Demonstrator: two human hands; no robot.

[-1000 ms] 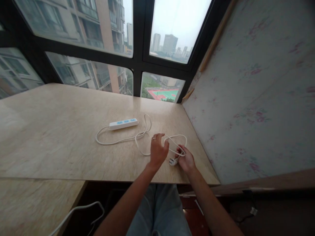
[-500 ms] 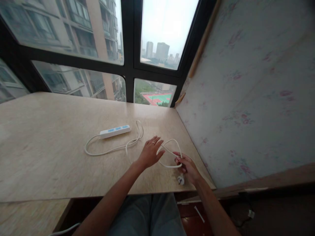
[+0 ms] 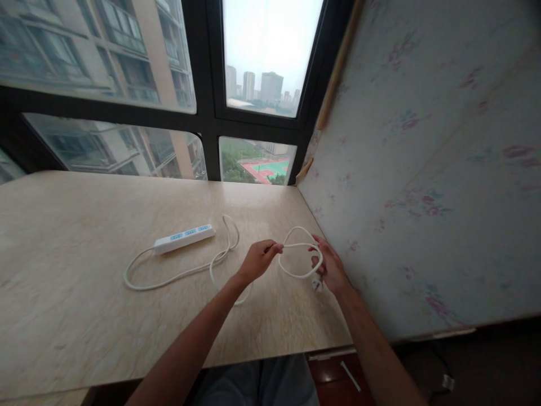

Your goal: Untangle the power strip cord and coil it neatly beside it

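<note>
My left hand (image 3: pixel 260 259) pinches the white power cord (image 3: pixel 301 277) between thumb and fingertips, at the left side of a loop. On the loop's right side, the fingers of my right hand (image 3: pixel 332 265) are curled around the cord. The plug (image 3: pixel 316 283) hangs just below my right hand. Farther left, the white power strip (image 3: pixel 185 239) with blue socket faces lies on the stone-patterned ledge. Its cord curves round in front of it and crosses itself in a loose bend, then passes partly behind my left forearm.
Dark-framed windows (image 3: pixel 207 127) stand along the back of the ledge (image 3: pixel 84 316). A wall with floral paper (image 3: pixel 406 169) closes off the right side. The front edge of the ledge runs above my legs (image 3: pixel 257 386).
My left hand has gone from spread fingers to a pinch on the cord. My right hand has moved up with the loop and plug. The view has shifted slightly.
</note>
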